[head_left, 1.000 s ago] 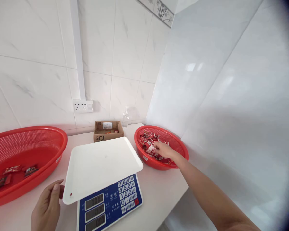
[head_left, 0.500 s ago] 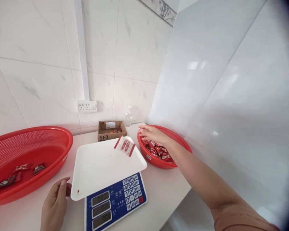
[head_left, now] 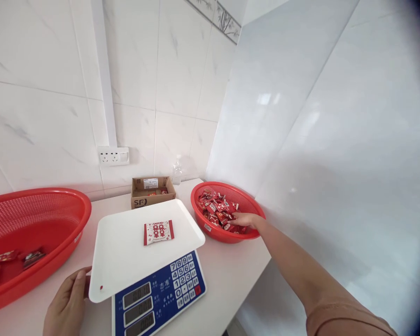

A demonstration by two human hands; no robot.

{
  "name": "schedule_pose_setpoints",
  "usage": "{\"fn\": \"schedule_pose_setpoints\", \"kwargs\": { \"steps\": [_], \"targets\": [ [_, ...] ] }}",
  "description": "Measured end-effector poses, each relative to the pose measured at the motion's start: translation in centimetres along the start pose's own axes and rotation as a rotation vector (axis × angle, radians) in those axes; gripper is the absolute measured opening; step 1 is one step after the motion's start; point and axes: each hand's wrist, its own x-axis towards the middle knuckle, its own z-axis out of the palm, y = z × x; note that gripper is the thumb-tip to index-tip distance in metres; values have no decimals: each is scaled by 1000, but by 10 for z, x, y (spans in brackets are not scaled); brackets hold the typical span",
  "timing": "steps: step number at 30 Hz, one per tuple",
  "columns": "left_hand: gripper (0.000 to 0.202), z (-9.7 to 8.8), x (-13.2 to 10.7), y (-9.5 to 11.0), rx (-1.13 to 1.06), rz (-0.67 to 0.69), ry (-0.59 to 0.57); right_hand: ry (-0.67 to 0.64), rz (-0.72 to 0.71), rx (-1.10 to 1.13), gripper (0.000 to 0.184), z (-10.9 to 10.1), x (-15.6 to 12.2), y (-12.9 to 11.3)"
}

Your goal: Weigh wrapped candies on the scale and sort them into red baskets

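A red-and-white snack packet (head_left: 158, 232) lies flat on the white tray (head_left: 126, 252) of a blue electronic scale (head_left: 161, 294). My right hand (head_left: 245, 220) reaches into the small red basket (head_left: 248, 201) at the right, fingers down among several red packets (head_left: 215, 208); whether it grips one is hidden. My left hand (head_left: 67, 305) rests on the counter by the tray's front left corner, fingers curled and touching its edge, holding nothing I can see.
A large red basket (head_left: 38, 219) at the left holds a few packets (head_left: 10, 259). A small cardboard box (head_left: 152, 192) and a clear bottle (head_left: 177, 170) stand against the tiled wall below a socket strip (head_left: 113, 155). A white panel wall runs along the right.
My right hand picked a packet from the small basket and tossed it onto the scale tray, where it now lies. The hand has gone back into the basket. My left hand stayed put.
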Motion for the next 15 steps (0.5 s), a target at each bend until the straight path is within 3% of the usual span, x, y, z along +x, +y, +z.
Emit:
{"fn": "schedule_pose_setpoints", "kwargs": {
  "steps": [6,15],
  "targets": [
    [43,-3,-2,11,-31,-139,-81,-32,2,181,38,14,14,1],
    [42,-4,-2,15,-81,-215,-83,73,-124,462,23,0,12,2]
  ]
}}
